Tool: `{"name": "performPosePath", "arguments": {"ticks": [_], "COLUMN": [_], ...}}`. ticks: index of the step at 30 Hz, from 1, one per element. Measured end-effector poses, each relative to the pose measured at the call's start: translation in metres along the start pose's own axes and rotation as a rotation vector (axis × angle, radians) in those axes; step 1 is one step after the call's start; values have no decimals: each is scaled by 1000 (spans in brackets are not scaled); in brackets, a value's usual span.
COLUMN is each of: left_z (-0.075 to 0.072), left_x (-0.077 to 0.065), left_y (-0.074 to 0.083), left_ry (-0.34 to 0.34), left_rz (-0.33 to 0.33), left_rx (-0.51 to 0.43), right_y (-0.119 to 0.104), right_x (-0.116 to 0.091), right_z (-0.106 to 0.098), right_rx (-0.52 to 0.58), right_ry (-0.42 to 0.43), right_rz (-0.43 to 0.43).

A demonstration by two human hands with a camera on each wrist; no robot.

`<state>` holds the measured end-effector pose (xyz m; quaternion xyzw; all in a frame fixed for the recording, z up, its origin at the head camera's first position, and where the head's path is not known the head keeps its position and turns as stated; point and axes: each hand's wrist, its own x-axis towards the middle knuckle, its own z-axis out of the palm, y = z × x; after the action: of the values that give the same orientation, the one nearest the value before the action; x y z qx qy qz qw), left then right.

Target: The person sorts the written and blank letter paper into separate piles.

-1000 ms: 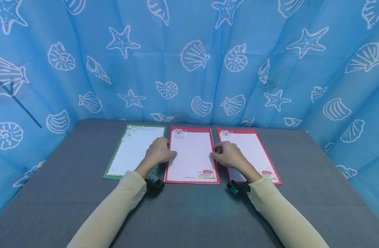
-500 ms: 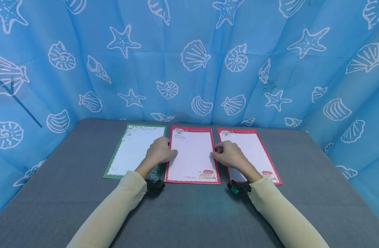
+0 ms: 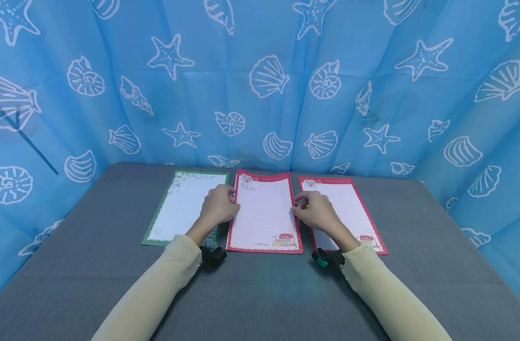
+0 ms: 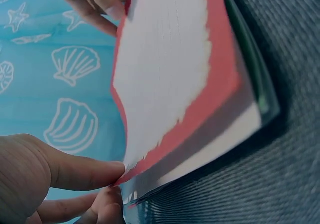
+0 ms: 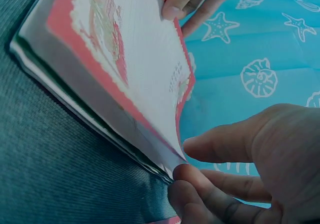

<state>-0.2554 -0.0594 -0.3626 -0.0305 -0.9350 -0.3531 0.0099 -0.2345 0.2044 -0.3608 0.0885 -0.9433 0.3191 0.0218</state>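
Note:
A red-bordered sheet of letter paper (image 3: 264, 213) lies at the middle, its far end raised and bowed above the paper beneath. My left hand (image 3: 219, 206) pinches its left edge between thumb and fingers; in the left wrist view the thumb (image 4: 100, 174) presses on top of the red border. At the opposite edge my right hand (image 3: 317, 210) pinches the paper, with thumb (image 5: 215, 145) above and curled fingers below. Under the raised sheet, white paper and a dark green edge (image 4: 262, 94) show as a stack.
To the left lies a green-bordered sheet (image 3: 183, 203), partly covered by the left hand and wrist. Another red-bordered sheet (image 3: 345, 203) lies to the right, under the right forearm. A blue curtain (image 3: 260, 118) with shells hangs behind the grey table (image 3: 268, 293).
The middle sheet's far edge has risen and now curves upward. Both hands have lifted slightly at its sides, and the left thumb has drawn back to the edge.

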Motion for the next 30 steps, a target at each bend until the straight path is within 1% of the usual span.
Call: {"name": "performPosePath", "arguments": {"ticks": [6, 12, 22, 26, 30], "left_z": [-1, -1, -6, -11, -18], "left_x": [-1, 0, 1, 2, 2], "left_y": [0, -1, 0, 0, 0], "left_ry": [0, -4, -20, -41, -88], "left_rz": [5, 9, -6, -10, -19], "left_rx": [-22, -40, -67, -75, -86], "right_y": [-1, -2, -1, -2, -5], "right_x": [1, 0, -1, -1, -1], "right_z": [-1, -3, -5, -5, -4], "right_rx": [25, 52, 160, 200, 235], "right_ry": [19, 13, 15, -2, -13], "right_rz": [-13, 25, 46, 46, 45]}}
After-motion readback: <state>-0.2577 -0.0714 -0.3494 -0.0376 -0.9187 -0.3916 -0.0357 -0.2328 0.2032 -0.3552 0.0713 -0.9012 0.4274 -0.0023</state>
